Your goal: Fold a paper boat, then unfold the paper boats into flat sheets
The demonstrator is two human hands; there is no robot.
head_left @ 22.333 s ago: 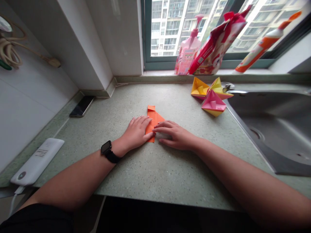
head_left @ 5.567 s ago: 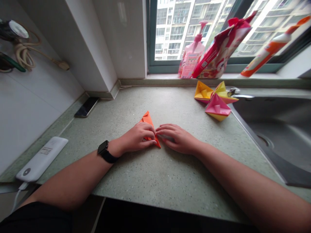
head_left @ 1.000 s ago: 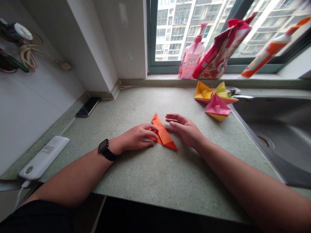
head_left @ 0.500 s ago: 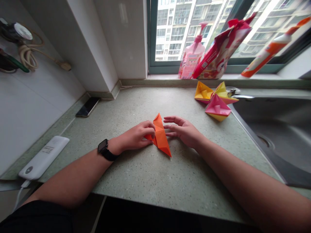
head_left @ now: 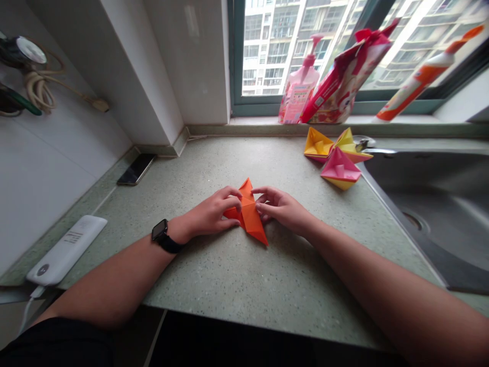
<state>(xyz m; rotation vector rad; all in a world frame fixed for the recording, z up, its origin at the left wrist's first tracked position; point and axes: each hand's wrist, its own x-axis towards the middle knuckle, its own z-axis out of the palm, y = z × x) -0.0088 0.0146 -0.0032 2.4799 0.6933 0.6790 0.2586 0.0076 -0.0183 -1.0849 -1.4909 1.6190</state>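
Note:
A folded sheet of orange origami paper (head_left: 251,216) lies on the counter between my hands, with pointed ends at top and bottom and creases across its middle. At its left flap, my left hand (head_left: 219,208) has its fingers curled onto the paper, thumb low against the edge. My right hand (head_left: 280,206) touches the right edge, thumb and fingers bent together around it; some of its fingertips are hidden. A black watch (head_left: 165,236) sits on my left wrist.
Folded yellow and pink paper pieces (head_left: 340,171) stand beside the sink (head_left: 451,204). A phone (head_left: 136,169) and a white power bank (head_left: 68,250) lie on the left of the counter (head_left: 214,280). A pump bottle (head_left: 300,94) stands on the windowsill.
My right hand has moved left from beside the paper and closed on its right edge. My left thumb has spread slightly lower at the left flap.

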